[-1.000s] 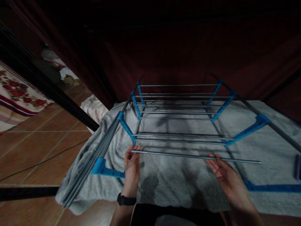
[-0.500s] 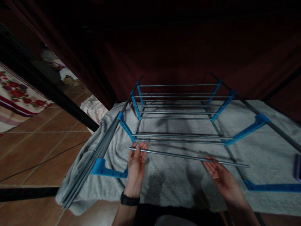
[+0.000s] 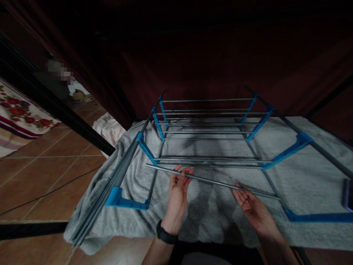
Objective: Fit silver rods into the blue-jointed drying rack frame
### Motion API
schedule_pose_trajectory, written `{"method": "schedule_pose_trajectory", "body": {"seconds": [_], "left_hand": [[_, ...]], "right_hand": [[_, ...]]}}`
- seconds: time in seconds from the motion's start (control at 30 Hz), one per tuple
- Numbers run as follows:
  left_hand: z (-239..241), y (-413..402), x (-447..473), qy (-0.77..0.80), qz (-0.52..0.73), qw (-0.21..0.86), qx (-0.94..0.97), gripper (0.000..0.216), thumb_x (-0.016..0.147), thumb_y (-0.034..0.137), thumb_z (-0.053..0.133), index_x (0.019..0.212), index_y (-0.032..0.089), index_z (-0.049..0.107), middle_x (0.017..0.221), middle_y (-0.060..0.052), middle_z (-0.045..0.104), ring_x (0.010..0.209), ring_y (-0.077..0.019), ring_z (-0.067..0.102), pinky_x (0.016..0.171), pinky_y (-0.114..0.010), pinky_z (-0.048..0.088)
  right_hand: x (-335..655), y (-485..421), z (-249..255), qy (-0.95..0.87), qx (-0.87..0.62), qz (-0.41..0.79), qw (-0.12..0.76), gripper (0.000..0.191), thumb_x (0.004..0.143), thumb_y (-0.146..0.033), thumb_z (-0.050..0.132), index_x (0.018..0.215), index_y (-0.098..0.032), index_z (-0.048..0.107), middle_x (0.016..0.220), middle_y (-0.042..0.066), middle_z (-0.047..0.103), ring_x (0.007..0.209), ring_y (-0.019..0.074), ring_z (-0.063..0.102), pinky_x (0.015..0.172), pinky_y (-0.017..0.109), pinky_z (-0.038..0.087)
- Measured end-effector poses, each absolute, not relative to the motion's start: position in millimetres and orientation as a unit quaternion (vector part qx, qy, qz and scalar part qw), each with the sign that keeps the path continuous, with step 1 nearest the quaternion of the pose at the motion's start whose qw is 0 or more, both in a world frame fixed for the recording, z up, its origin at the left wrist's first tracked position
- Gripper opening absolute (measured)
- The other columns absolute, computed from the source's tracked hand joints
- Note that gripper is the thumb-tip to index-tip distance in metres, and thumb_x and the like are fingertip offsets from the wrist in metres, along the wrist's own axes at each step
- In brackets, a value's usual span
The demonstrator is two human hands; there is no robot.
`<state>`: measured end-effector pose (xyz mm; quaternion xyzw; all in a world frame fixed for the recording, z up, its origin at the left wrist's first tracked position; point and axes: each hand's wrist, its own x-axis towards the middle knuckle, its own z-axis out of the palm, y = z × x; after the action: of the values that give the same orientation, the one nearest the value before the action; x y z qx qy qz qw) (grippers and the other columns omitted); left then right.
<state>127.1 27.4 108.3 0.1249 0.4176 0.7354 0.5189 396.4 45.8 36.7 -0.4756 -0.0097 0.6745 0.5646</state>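
A thin grey metal rod [image 3: 212,181] lies across both hands, its left end a little higher in view than its right. My left hand [image 3: 178,184], with a black band on the wrist, pinches it left of its middle. Toward the right end, my right hand [image 3: 249,204] holds the same rod between thumb and fingers. Beyond it stands a partly built rack of grey tubes with blue plastic brackets [image 3: 147,149] and several crossbars [image 3: 209,139]. The rod's left end appears near the lower end of a left bracket; I cannot tell whether they touch.
Several loose grey rods [image 3: 103,197] lean along the rack's left side. A grey blanket [image 3: 132,221] lies under the rack. Dark bed-like posts [image 3: 68,110] and a cable [image 3: 52,189] are at left; a dark red curtain [image 3: 209,66] hangs behind.
The rod has shifted left and its left end has risen in view. My left hand has slid right along it, closer to my right hand.
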Motion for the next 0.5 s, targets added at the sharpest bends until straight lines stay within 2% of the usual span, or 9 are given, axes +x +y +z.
{"method": "schedule_pose_trajectory", "body": {"seconds": [0.17,0.5], "left_hand": [[115.3,31.4,150.0,0.424,0.719,0.528,0.158,0.050,0.080,0.041,0.095,0.121,0.026,0.069,0.105,-0.004,0.082,0.107,-0.0242,0.080,0.102,-0.043,0.058],[116.8,28.1,177.0,0.440,0.682,0.539,0.225,0.048,0.087,0.048,0.088,0.126,0.027,0.067,0.104,-0.005,0.080,0.107,-0.0238,0.076,0.099,-0.041,0.057]], "right_hand": [[384.8,42.8,48.3,0.033,-0.472,0.688,0.551,0.025,0.093,-0.001,0.063,0.100,-0.021,0.076,0.101,0.003,0.083,0.093,0.0148,0.083,0.092,0.027,0.070],[362.9,39.2,62.4,0.044,-0.464,0.718,0.517,0.018,0.094,-0.006,0.066,0.098,-0.020,0.075,0.101,0.006,0.083,0.093,0.0171,0.083,0.090,0.028,0.070]]}}
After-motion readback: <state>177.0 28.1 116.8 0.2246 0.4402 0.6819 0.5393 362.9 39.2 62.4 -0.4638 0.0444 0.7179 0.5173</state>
